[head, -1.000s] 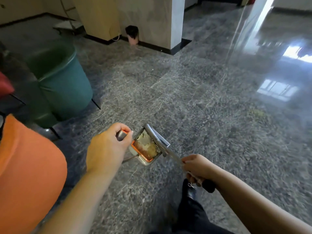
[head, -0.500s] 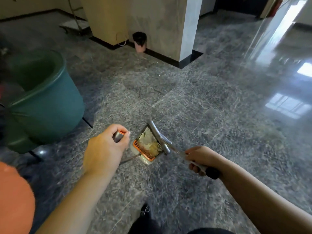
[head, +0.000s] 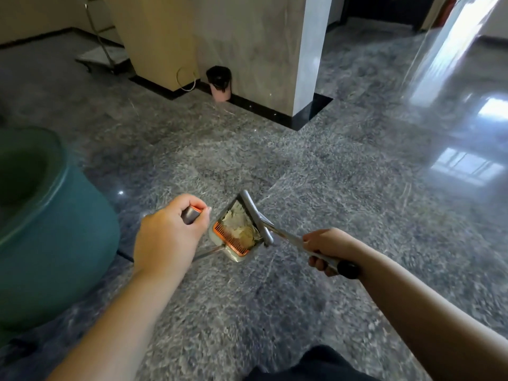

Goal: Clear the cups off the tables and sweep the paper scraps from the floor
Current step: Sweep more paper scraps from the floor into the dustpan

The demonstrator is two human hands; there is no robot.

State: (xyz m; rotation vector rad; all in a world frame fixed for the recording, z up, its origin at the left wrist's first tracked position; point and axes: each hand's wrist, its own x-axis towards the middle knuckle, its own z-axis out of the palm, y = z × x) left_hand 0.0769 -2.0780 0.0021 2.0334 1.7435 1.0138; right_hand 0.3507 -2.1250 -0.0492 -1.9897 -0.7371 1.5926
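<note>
A grey dustpan [head: 220, 240] with an orange comb edge hangs over the floor, filled with crumpled pale paper scraps [head: 240, 229]. My left hand [head: 167, 237] grips the top of the dustpan's long handle, a grey grip with an orange tip. My right hand [head: 327, 248] grips the metal handle of a broom just above its black end cap. The broom's grey head [head: 254, 215] rests across the far edge of the dustpan. No cups are in view.
A large teal bin [head: 55, 237] stands close at my left. A stone pillar [head: 247, 45] rises ahead with a small pink bin lined in black [head: 220, 83] at its base. Polished grey stone floor [head: 357, 174] stretches to the right.
The view has shifted forward and left: the teal bin has slid further to the left edge and the pillar looms nearer. Both hands keep the same grips on dustpan and broom.
</note>
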